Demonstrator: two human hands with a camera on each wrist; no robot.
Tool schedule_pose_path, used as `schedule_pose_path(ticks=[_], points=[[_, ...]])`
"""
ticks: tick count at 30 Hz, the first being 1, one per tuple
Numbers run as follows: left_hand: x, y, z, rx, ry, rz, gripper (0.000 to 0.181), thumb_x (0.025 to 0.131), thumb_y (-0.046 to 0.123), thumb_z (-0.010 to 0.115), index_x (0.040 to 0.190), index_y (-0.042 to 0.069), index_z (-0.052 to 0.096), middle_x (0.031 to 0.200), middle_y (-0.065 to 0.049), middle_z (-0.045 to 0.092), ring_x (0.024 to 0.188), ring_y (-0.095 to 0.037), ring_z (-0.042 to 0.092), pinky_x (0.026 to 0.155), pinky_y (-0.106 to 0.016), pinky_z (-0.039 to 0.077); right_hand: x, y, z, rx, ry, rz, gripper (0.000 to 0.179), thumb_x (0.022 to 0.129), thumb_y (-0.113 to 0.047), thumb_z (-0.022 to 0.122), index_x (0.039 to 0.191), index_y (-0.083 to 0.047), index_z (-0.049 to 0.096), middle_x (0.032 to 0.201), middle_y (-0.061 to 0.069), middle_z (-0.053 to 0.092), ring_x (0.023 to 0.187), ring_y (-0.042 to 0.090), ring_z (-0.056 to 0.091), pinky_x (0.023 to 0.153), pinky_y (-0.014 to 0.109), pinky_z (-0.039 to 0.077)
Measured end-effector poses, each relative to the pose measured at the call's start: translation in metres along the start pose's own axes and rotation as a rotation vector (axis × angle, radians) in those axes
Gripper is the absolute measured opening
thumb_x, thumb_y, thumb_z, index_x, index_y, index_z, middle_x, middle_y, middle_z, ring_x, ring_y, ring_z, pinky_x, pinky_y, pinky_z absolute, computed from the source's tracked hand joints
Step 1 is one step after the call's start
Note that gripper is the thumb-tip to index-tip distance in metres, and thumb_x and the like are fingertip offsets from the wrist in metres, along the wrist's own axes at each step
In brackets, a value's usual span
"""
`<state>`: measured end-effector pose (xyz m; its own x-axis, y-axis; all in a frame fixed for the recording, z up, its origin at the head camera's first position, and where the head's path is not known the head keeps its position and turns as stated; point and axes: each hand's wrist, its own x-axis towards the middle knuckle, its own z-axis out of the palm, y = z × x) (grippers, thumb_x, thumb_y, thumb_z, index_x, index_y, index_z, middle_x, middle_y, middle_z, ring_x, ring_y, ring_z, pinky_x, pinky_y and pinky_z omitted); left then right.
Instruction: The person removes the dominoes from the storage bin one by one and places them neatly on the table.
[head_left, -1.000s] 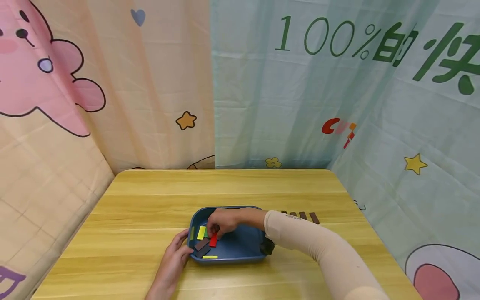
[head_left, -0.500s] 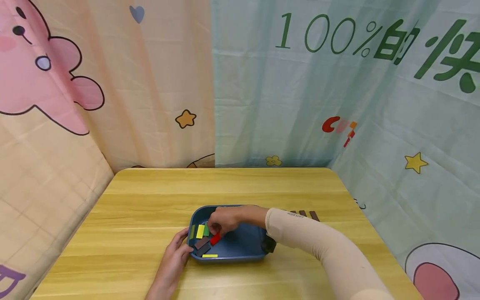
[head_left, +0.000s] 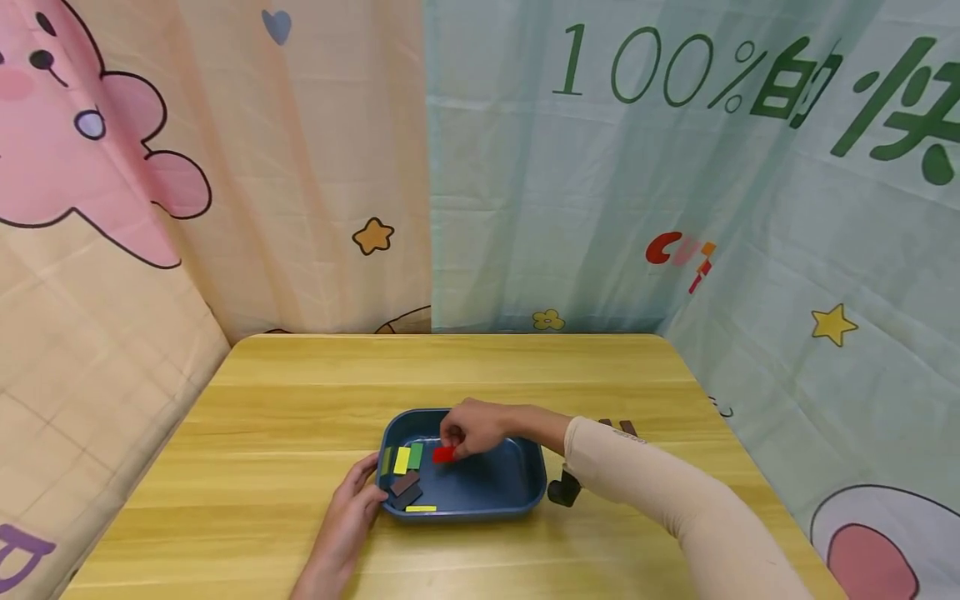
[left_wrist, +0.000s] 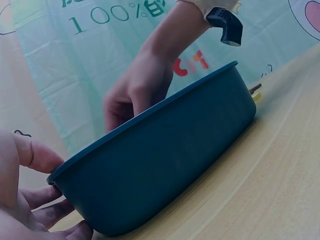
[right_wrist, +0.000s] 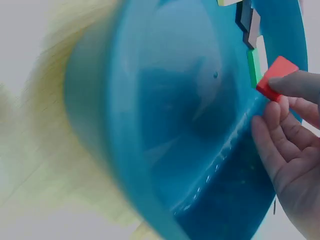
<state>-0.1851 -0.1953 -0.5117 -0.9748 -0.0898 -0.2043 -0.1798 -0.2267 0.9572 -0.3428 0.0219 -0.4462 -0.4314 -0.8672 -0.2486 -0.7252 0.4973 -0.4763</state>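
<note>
My right hand (head_left: 477, 427) pinches a red block (head_left: 443, 454) between thumb and fingers, above the floor of a blue plastic basin (head_left: 495, 510). The right wrist view shows the red block (right_wrist: 277, 77) held by its end. My left hand (head_left: 351, 504) grips the basin's left end; in the left wrist view its thumb (left_wrist: 42, 157) lies at the rim and the fingers touch the outer wall. Inside, at the left, lie a yellow block (head_left: 402, 460), a green block (head_left: 416, 456), a brown block (head_left: 406, 483), a dark grey block (head_left: 408, 497) and a thin yellow piece (head_left: 421, 508).
Brown blocks (head_left: 627, 428) lie on the wooden table (head_left: 300, 400) behind the right sleeve (head_left: 675, 483). A black device (head_left: 564, 490) hangs at the right wrist. Printed curtains stand around the table's back and sides.
My right hand has lifted the red block and moved it right and back, away from the other blocks. More of the green block shows. The left hand stays at the basin.
</note>
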Motion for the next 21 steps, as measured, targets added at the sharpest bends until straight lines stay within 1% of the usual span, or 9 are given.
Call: schedule_pose_path(ticks=[8, 13, 17, 21], points=[[-0.001, 0.002, 0.001, -0.005, 0.002, -0.002, 0.059, 0.095, -0.005, 0.046, 0.153, -0.005, 0.036, 0.162, -0.022, 0.029, 0.134, -0.031, 0.041, 0.091, -0.018, 0.044, -0.017, 0.006, -0.01, 0.094, 0.091, 0.007, 0.011, 0.09, -0.006, 0.072, 0.088, -0.015, 0.067, 0.077, -0.006, 0.061, 0.071, 0.01, 0.054, 0.068, 0.024, 0.047], [-0.001, 0.002, 0.0, -0.004, 0.002, -0.004, 0.059, 0.095, -0.006, 0.044, 0.154, -0.004, 0.035, 0.162, -0.022, 0.028, 0.134, -0.031, 0.04, 0.091, -0.018, 0.044, -0.026, 0.012, -0.013, 0.137, 0.125, 0.008, 0.005, 0.089, -0.006, 0.072, 0.089, -0.01, 0.069, 0.076, -0.006, 0.061, 0.071, 0.01, 0.054, 0.069, 0.024, 0.048], [0.0, 0.001, 0.0, -0.002, -0.005, -0.011, 0.06, 0.096, -0.006, 0.044, 0.155, -0.004, 0.033, 0.163, -0.023, 0.027, 0.135, -0.031, 0.039, 0.092, -0.017, 0.044, -0.037, 0.014, -0.016, 0.156, 0.147, 0.039, 0.004, 0.088, -0.008, 0.072, 0.09, -0.009, 0.069, 0.077, -0.006, 0.061, 0.072, 0.011, 0.055, 0.069, 0.025, 0.048], [0.001, 0.001, 0.001, 0.001, -0.005, -0.013, 0.061, 0.095, -0.006, 0.044, 0.155, -0.004, 0.033, 0.163, -0.023, 0.026, 0.136, -0.031, 0.038, 0.091, -0.017, 0.044, -0.049, 0.018, -0.018, 0.167, 0.189, 0.075, 0.004, 0.088, -0.008, 0.072, 0.089, -0.009, 0.068, 0.076, -0.006, 0.06, 0.072, 0.011, 0.054, 0.068, 0.026, 0.048]])
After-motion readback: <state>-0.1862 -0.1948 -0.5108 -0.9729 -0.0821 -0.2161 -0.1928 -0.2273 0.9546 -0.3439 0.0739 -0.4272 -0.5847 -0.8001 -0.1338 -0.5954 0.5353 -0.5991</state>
